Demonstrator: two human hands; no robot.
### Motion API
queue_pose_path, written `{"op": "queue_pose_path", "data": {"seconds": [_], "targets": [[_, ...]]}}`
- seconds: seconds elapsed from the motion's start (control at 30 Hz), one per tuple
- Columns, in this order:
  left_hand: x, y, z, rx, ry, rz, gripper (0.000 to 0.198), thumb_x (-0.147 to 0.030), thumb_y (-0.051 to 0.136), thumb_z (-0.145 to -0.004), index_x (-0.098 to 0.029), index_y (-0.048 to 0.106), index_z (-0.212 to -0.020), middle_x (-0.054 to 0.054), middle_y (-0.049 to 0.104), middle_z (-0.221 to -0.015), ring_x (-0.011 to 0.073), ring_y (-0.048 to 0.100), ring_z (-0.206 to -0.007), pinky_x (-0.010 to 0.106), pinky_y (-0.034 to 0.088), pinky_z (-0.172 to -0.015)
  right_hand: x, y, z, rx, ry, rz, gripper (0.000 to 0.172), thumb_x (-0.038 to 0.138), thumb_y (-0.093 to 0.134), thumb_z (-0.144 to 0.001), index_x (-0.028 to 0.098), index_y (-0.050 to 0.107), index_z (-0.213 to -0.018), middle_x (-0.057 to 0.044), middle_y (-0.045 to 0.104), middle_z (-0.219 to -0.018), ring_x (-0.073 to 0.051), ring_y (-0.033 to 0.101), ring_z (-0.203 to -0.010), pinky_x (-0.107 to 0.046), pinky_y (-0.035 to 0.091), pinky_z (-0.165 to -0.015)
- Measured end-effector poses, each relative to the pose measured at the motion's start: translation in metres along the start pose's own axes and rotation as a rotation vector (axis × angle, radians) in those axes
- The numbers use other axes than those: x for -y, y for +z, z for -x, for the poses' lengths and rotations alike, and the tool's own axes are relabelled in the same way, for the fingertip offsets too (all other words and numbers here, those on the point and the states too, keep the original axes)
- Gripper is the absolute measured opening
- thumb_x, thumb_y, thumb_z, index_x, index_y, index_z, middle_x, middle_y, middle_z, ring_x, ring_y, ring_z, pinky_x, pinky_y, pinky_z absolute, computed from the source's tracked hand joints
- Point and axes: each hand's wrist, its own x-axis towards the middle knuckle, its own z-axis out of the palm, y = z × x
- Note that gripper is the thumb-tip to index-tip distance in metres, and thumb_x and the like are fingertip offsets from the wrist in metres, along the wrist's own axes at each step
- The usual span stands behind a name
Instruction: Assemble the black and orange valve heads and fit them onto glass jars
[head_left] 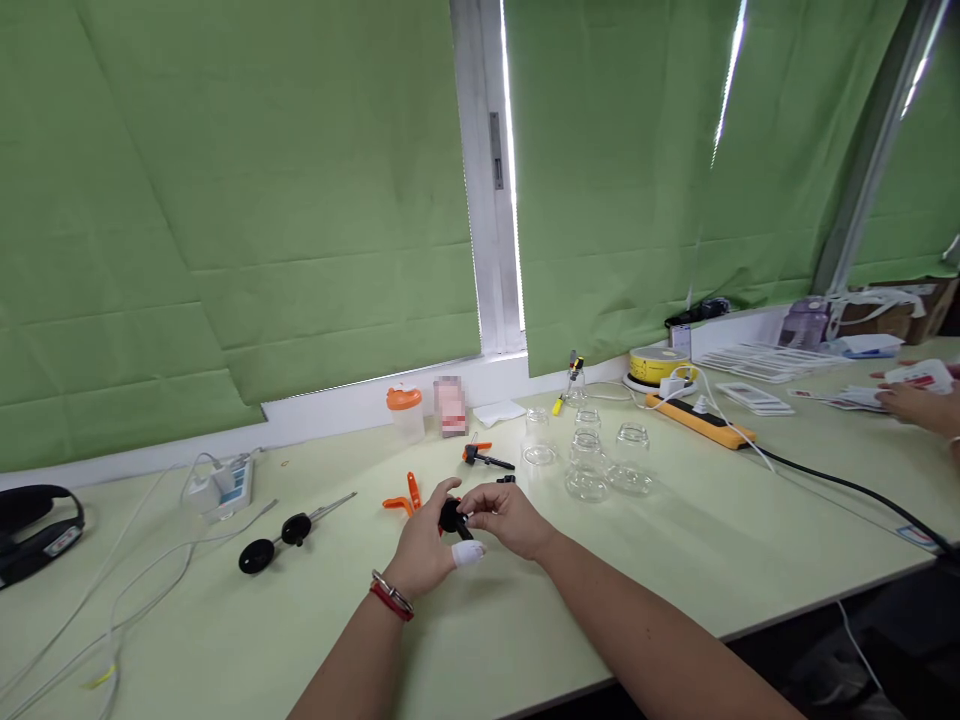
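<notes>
In front of me a small black part with a round head [450, 515] is between my two hands, above the table. My left hand [421, 545], its thumb wrapped in white, curls around one side of it. My right hand [511, 516] pinches its other side; the fingertips partly hide it. Just behind my left hand lies an orange clamp-like piece [412, 492]. A black and orange clamp [486, 458] rests a little farther back, with a small black piece [506, 479] near my right fingers.
Several upturned clear glass jars [586, 475] stand right of my hands. A black rod tool with discs [297, 528] lies left, near white cables [187, 550]. An orange power strip [701, 420] and its black cord run along the right. Another person's hand [919, 400] handles cards at far right.
</notes>
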Motion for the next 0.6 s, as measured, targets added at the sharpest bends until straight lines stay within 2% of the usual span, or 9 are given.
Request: {"op": "queue_pose_path", "data": {"seconds": [0.07, 0.2, 0.3, 0.37, 0.47, 0.53, 0.6], "targets": [[0.0004, 0.0004, -0.0003, -0.036, 0.083, -0.137, 0.078, -0.028, 0.078, -0.058, -0.026, 0.044, -0.128, 0.007, 0.061, -0.109, 0.0310, 0.056, -0.102, 0.049, 0.034, -0.098, 0.0002, -0.0002, 0.0002, -0.002, -0.003, 0.010, 0.015, 0.022, 0.073, -0.064, 0.017, 0.069, -0.077, -0.002, 0.067, -0.081, -0.015, 0.059, -0.074, -0.032, 0.047, -0.073], [0.0002, 0.0005, -0.0003, -0.078, 0.146, -0.335, 0.073, -0.032, 0.074, -0.064, -0.024, 0.041, -0.129, 0.009, 0.059, -0.115, 0.0309, 0.056, -0.105, 0.047, 0.040, -0.093, 0.0009, -0.0002, 0.0004, -0.027, 0.028, 0.059, 0.022, 0.026, 0.075, -0.065, 0.017, 0.069, -0.084, 0.004, 0.056, -0.061, -0.010, 0.047, -0.057, -0.026, 0.041, -0.060], [0.0006, 0.0005, -0.0005, -0.157, 0.199, -0.425, 0.076, -0.034, 0.075, -0.063, -0.023, 0.041, -0.130, 0.012, 0.054, -0.124, 0.0325, 0.053, -0.112, 0.047, 0.040, -0.096, 0.0022, 0.0003, 0.0010, -0.046, 0.058, 0.024, 0.029, 0.035, 0.078, -0.064, 0.017, 0.067, -0.084, 0.002, 0.058, -0.067, -0.010, 0.049, -0.059, -0.025, 0.040, -0.059], [0.0016, 0.0012, -0.0010, -0.232, 0.264, -0.494, 0.081, -0.034, 0.078, -0.060, -0.020, 0.041, -0.131, 0.015, 0.050, -0.130, 0.0345, 0.048, -0.118, 0.048, 0.037, -0.100, 0.0027, 0.0006, 0.0024, 0.001, 0.097, -0.001, 0.033, 0.046, 0.074, -0.069, 0.016, 0.067, -0.081, 0.000, 0.060, -0.069, -0.010, 0.049, -0.058, -0.025, 0.040, -0.058], [0.0043, 0.0035, -0.0026, -0.313, 0.370, -0.581, 0.090, -0.035, 0.080, -0.057, -0.018, 0.038, -0.135, 0.017, 0.045, -0.136, 0.0372, 0.040, -0.126, 0.051, 0.030, -0.106, 0.0021, 0.0009, 0.0054, 0.167, 0.191, 0.000, 0.046, 0.059, 0.062, -0.077, 0.013, 0.069, -0.080, 0.001, 0.057, -0.060, -0.009, 0.046, -0.051, -0.024, 0.037, -0.051], [0.0069, 0.0051, -0.0039, -0.331, 0.427, -0.632, 0.095, -0.036, 0.080, -0.056, -0.019, 0.034, -0.138, 0.018, 0.041, -0.139, 0.0379, 0.036, -0.130, 0.053, 0.027, -0.108, 0.0011, 0.0011, 0.0066, 0.234, 0.233, 0.002, 0.047, 0.059, 0.063, -0.076, 0.012, 0.069, -0.080, 0.001, 0.056, -0.059, -0.009, 0.047, -0.051, -0.024, 0.038, -0.051], [0.0102, 0.0058, -0.0054, -0.351, 0.482, -0.679, 0.099, -0.038, 0.079, -0.057, -0.021, 0.030, -0.141, 0.017, 0.038, -0.142, 0.0385, 0.032, -0.133, 0.055, 0.024, -0.108, 0.0003, 0.0012, 0.0064, 0.245, 0.247, -0.002, 0.043, 0.055, 0.067, -0.074, 0.012, 0.068, -0.078, 0.001, 0.056, -0.059, -0.009, 0.047, -0.052, -0.023, 0.039, -0.052]]}}
